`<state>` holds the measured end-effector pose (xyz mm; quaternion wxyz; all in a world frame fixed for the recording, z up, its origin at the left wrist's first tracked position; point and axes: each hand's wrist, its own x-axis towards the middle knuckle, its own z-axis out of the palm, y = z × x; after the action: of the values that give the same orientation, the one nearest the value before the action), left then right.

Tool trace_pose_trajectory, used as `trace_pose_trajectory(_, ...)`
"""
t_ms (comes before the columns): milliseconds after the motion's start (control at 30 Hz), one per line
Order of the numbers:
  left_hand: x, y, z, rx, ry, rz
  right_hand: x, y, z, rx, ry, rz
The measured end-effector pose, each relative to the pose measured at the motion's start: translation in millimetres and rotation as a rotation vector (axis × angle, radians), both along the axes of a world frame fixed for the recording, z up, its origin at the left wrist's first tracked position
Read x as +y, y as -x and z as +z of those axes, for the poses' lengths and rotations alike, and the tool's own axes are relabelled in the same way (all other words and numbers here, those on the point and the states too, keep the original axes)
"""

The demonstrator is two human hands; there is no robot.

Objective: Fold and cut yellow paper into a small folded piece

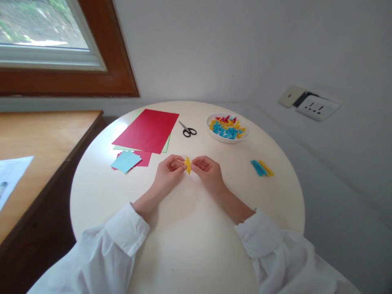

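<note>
A small folded yellow paper piece (188, 166), pointed at top and bottom, is held above the middle of the round table. My left hand (170, 168) pinches its left side between thumb and fingers. On its right side, my right hand (207, 168) pinches it the same way. Black-handled scissors (189, 132) lie just beyond my hands. To the left of my left hand is a small stack of light blue paper squares (126, 161), with red paper squares (145, 159) partly under it.
A red sheet (148, 130) covers green-edged paper at the back left. At the back right, a white oval dish (230, 141) holds several blue, yellow and red folded pieces. Folded blue strips (259, 168) and yellow strips (266, 168) lie right. A wooden desk (52, 134) stands left.
</note>
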<state>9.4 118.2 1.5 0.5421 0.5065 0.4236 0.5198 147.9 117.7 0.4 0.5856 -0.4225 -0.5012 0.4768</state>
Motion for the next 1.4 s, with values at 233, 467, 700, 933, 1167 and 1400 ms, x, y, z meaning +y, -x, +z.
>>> trace_pose_trajectory(233,-4,-1,4.9,0.067,0.072,-0.050,-1,-1,1.4,-0.014,-0.019,0.025)
trace_pose_trajectory(467,-3,0,2.5,0.084,0.068,-0.013,0,1,-1.0,0.007,0.044,0.063)
trace_pose_trajectory(700,-3,1,0.5,-0.026,0.054,-0.042,-3,1,-0.5,-0.104,0.098,0.175)
trace_pose_trajectory(933,-5,-3,10.8,-0.103,0.119,-0.066,-5,1,0.5,-0.052,0.105,0.166)
trace_pose_trajectory(1167,-5,-4,9.4,-0.091,0.141,0.095,-5,2,-2.4,-0.095,-0.003,0.075)
trace_pose_trajectory(1400,-6,-5,14.3,-0.176,0.144,0.012,-4,-1,-5.6,-0.272,-0.107,0.020)
